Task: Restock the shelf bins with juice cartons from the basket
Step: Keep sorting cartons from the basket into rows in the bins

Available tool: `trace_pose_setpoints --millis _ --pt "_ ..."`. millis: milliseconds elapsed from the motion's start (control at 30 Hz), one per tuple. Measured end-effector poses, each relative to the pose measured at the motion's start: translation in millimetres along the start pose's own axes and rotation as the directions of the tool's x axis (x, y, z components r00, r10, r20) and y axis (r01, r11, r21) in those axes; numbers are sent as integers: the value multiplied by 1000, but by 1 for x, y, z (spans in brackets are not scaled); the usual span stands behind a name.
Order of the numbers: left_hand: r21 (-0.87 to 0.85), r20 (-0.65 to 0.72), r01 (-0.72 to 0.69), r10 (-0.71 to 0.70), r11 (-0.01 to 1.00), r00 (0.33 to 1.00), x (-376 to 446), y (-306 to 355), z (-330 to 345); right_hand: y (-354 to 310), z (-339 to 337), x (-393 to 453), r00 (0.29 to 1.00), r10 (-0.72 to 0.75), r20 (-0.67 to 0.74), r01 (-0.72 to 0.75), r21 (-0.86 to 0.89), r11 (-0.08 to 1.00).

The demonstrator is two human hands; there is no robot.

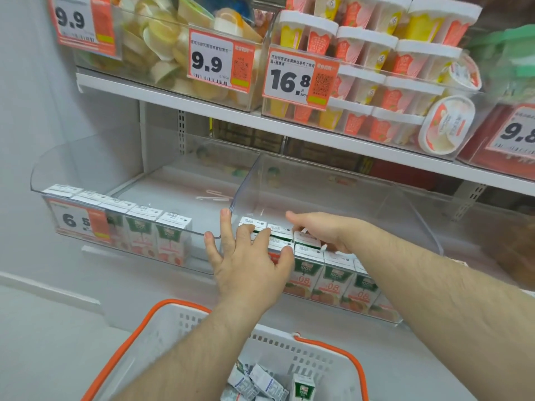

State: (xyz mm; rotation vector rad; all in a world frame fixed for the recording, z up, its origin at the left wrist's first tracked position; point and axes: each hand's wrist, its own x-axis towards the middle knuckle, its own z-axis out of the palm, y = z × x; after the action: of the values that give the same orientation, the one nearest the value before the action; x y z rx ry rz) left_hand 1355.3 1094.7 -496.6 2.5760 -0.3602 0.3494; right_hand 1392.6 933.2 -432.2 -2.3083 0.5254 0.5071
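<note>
You are in the middle of filling the clear plastic right bin (411, 227). Your left hand (249, 261) lies flat with its fingers (225, 224) spread wide, pressing on the tops of the small green and white juice cartons (333, 276) at the bin's front. It holds nothing.

Your right hand (324, 230) reaches in from the other side. Its fingers curl down around one white carton top (307, 238), just past your left fingertips. It looks like you are setting this carton into a second row behind the front one.

The cartons stand up tall. Their long side goes up and down, white tops up, and the green fronts face you.

Next, I think you need to push this carton snug against its neighbours, then let go. Then reach down under your wrists into the white basket with orange handles (356, 363). More loose cartons (260, 383) lie there, tipped every which way. The clear left bin (86, 157), out past your left thumb, has only one row at its front.
</note>
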Motion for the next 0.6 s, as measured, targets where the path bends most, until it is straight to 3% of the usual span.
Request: trace_pose_setpoints --millis 67,100,167,233,267,300,367,433,533,600 --pt "-32 12 -8 8 999 1000 0 0 -6 -4 8 -11 965 -144 -220 105 -180 978" --pt "-56 5 -18 19 998 1000 -1 -1 -9 -4 12 -16 902 -247 -353 159 -261 952" --pt "-124 -60 -56 49 991 997 -6 -4 -14 0 25 -31 674 -487 -556 270 -428 862" --pt "-201 -204 -140 99 970 974 -15 -12 -15 8 47 -50 390 -693 -606 408 -561 721" --pt "-214 -291 -212 145 954 946 -21 -17 -14 13 60 -60 284 -747 -601 480 -586 653" --pt "-215 -357 -282 194 935 914 -28 -23 -11 19 73 -70 236 -770 -593 539 -579 612" --pt "-209 -363 -372 281 904 888 -45 -37 -4 39 100 -81 300 -768 -566 600 -515 613" --pt "-241 -215 -365 318 899 924 -63 -53 6 61 125 -85 456 -711 -536 586 -420 693" --pt "-307 115 -184 228 934 967 -85 -80 31 93 153 -80 708 -517 -480 445 -265 856" --pt "-317 311 -4 108 948 944 -96 -97 44 109 165 -71 836 -348 -424 322 -134 937"
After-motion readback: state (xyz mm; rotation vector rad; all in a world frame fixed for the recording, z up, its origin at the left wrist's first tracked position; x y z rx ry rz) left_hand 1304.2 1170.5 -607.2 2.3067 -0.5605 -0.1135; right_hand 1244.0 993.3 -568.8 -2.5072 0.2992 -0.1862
